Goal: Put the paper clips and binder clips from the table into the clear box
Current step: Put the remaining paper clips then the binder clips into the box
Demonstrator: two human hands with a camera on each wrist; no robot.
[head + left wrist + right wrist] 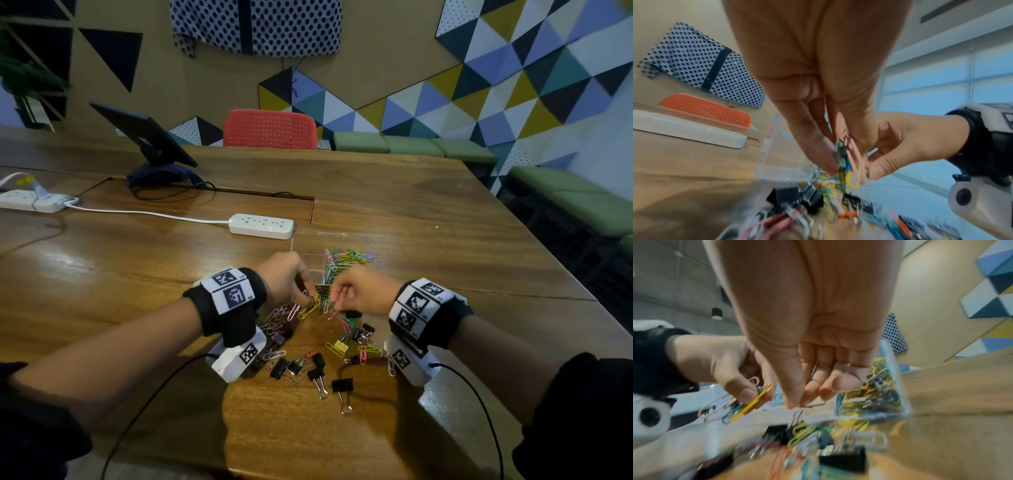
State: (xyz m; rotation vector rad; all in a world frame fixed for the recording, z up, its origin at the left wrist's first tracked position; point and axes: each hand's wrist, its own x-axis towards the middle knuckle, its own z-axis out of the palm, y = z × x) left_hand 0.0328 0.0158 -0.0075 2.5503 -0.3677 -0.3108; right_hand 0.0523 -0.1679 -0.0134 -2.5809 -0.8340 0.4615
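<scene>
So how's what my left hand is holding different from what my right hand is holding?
The left hand pinches a bunch of coloured paper clips, yellow, pink, blue and green; the right hand pinches a single silver paper clip. The bunch dangles tangled below the fingers; the single clip pokes out sideways. Both are held just short of the clear box.

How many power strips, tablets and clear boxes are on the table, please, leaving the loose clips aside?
power strips: 2
tablet on its stand: 1
clear box: 1
Total: 4
</scene>
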